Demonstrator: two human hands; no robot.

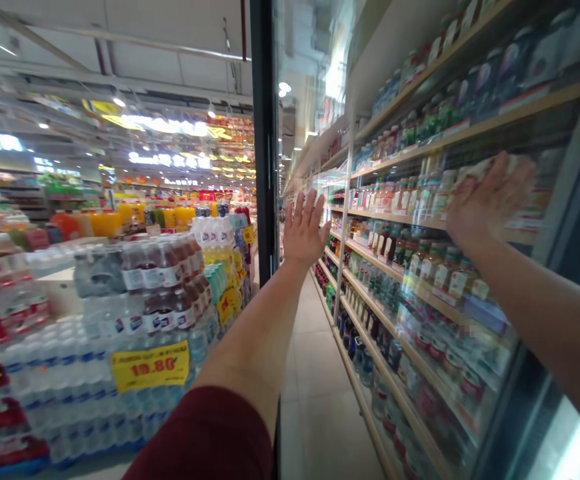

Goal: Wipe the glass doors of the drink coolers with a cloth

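Observation:
My left hand [304, 230] lies flat with its fingers spread, close to the dark frame [265, 147] of a glass door [315, 80]. It appears to rest on the pane and holds nothing. At the right, my right hand [490, 200] presses a pale cloth [477, 170] against the glass. The fingers are blurred and cover most of the cloth. Rows of bottles [440, 270] on shelves show in the glass behind both hands; whether they are seen through it or reflected I cannot tell.
Stacked packs of bottled drinks [155, 273] stand left of the door, with a yellow price sign [150, 367] on their front. A tiled floor [315, 400] shows below the left hand. Another dark frame edge [515, 407] runs along the right.

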